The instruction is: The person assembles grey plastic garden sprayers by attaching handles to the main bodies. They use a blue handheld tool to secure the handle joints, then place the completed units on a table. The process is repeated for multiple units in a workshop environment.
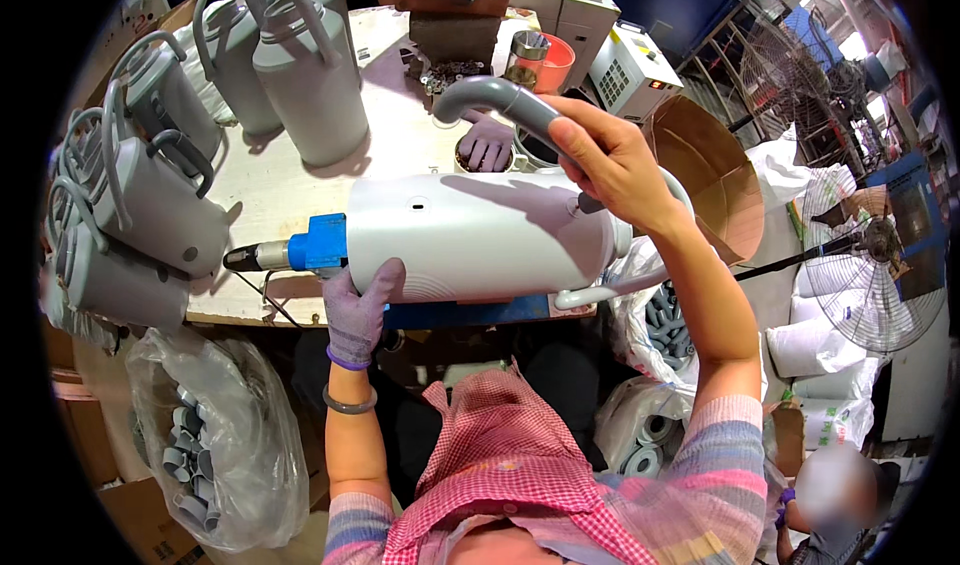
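Observation:
A light grey canister (470,235) lies on its side at the near edge of the workbench, its base at the left and its hose-like loop (610,290) at the right. My left hand (358,310), in a thin purple-grey glove, grips the lower edge near the base, thumb on the side and other fingers mostly hidden. Above the canister, my bare right hand (610,155) is wrapped round a dark grey curved handle (505,100), its bent end pointing left. Against the canister's base is a blue block (325,243) with a metal and black tool end (255,257).
Several upright grey canisters (312,95) crowd the left side. Behind lie a loose glove (487,148), small metal parts (450,75) and an orange cup (556,62). Bags of grey parts (668,325) hang or stand below. A fan (875,255) and another person (835,510) are at right.

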Demonstrator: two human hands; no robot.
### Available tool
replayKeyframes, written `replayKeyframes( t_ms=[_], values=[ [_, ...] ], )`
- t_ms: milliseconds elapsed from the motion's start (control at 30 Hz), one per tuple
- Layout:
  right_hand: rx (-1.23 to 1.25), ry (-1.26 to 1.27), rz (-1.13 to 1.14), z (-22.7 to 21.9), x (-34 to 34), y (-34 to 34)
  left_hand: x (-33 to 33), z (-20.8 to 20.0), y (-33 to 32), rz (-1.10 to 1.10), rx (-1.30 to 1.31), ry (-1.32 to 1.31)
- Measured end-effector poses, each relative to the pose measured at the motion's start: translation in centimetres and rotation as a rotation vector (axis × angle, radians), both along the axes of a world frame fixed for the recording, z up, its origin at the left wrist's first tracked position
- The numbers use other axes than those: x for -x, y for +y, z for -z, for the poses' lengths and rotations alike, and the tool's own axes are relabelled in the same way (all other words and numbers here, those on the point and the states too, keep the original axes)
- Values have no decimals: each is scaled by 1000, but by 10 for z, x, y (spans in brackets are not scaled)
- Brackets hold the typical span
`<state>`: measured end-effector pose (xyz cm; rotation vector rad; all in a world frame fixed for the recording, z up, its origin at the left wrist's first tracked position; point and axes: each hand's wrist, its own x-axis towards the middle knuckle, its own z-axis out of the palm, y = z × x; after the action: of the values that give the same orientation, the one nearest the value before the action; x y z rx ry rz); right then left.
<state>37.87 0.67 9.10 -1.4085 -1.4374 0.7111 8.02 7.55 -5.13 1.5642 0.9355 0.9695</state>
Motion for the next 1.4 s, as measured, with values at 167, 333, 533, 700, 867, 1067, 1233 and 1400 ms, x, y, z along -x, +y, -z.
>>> replayKeyframes(
  t_ms=[167, 333, 533, 700, 867, 1067, 1233, 1400],
  values=[
    [80, -106, -30, 8, 5, 13, -1, 2, 2, -31, -18, 8],
    [76, -395, -86, 12, 12, 23, 1, 6, 4, -31, -8, 28],
    [154, -347, -128, 2, 10, 23, 1, 5, 3, -37, 53, 13],
    [103, -319, -106, 13, 6, 24, 0, -1, 2, -40, 41, 30],
    [92, -264, -106, 15, 6, 23, -1, 3, 5, -31, 35, 18],
    [148, -259, -95, 15, 7, 21, 1, 10, 3, -15, 82, 5],
    [162, -271, -96, 11, 9, 19, -2, 4, -1, -33, 62, -30],
    [180, -276, -110, 10, 11, 19, 0, 6, -14, 10, 149, -88]
  ],
)
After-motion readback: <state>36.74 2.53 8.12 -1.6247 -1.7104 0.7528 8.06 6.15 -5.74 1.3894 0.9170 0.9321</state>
